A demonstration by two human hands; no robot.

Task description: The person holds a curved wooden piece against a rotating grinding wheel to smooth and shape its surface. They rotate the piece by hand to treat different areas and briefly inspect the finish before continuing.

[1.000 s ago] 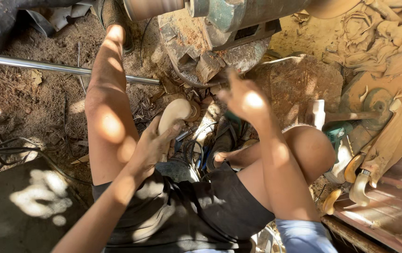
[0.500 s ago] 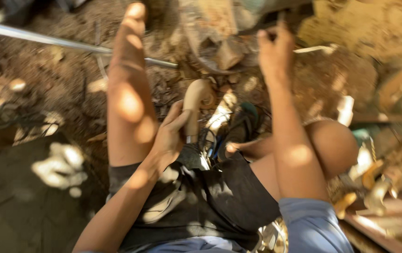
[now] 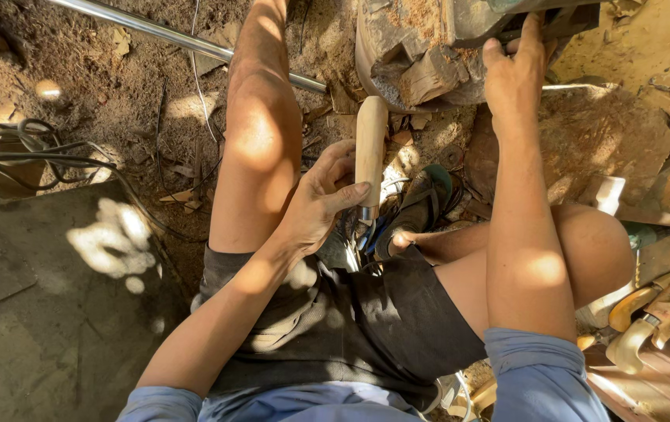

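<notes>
I sit on the ground with my bare legs stretched out. My left hand [image 3: 321, 202] grips a tool by its pale wooden handle [image 3: 371, 144], which points up and away from me; the metal end points down between my legs. My right hand [image 3: 513, 74] reaches forward and rests on the dark metal part [image 3: 507, 19] of a machine at the top edge, just above a rough block of wood [image 3: 421, 66] dusted with sawdust.
A shiny metal pipe [image 3: 155, 31] lies across the dirt at upper left. Black cables [image 3: 22, 144] run at left beside a dark flat slab [image 3: 53, 312]. Carved wooden pieces [image 3: 663, 305] lie at right. A sandal [image 3: 421, 203] sits by my folded leg.
My right hand has reached further forward onto the machine. My left hand keeps its hold on the wooden-handled tool, whose handle now stands more upright. The view has tilted down.
</notes>
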